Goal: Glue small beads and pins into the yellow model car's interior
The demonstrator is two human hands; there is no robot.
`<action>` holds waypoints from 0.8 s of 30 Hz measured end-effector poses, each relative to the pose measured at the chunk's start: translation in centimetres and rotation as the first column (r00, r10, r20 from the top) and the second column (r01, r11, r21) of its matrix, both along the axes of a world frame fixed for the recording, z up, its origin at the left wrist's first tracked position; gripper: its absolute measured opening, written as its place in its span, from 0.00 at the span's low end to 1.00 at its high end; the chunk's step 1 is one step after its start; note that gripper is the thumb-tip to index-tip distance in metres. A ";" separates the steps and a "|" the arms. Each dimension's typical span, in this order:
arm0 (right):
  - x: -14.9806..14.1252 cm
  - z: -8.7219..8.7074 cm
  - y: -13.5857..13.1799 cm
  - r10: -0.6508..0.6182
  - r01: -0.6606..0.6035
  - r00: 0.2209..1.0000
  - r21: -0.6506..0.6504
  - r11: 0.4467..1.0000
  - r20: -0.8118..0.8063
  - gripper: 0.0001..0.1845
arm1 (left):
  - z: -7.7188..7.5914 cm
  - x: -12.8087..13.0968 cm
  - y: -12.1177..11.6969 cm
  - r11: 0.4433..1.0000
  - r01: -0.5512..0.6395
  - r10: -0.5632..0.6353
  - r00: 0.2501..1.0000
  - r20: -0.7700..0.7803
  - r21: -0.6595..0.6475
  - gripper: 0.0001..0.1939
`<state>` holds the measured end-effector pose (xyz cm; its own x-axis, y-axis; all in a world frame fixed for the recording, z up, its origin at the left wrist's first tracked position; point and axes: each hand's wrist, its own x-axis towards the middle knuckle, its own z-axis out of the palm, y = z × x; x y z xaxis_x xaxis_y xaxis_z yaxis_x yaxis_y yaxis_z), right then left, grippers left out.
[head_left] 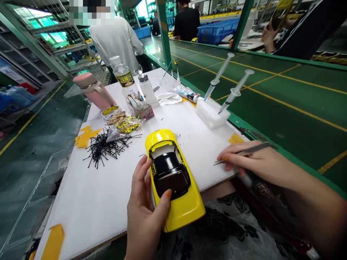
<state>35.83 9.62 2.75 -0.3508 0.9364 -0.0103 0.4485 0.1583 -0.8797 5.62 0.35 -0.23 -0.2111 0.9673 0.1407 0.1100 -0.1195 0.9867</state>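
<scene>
A yellow model car body (187,215) with a black roof lies tilted at the front edge of the white work board. My left hand (148,206) grips it from the left side, thumb on the rear black window and fingers along the flank. To the right, my right hand (246,159) is closed round a pair of dark tweezers (256,148), whose tips point left toward the car without touching it. Tiny dark specks (178,136) lie on the board just beyond the car. A heap of thin black sticks with small heads (107,146) is spread to its left.
Two syringes (234,92) stand in a white foam block (213,113) at the right, beside a glue tube (187,93). A pink flask (93,92), a plastic bottle (123,74), a tape roll (110,112) and peanuts (117,118) stand at the back left. A person in white (115,39) is beyond.
</scene>
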 end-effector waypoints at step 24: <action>-6.6 1.6 9.3 -0.138 0.120 0.989 0.254 0.960 0.051 0.08 | -2.1 0.8 -0.6 0.887 -0.172 0.300 0.920 -0.251 0.428 0.16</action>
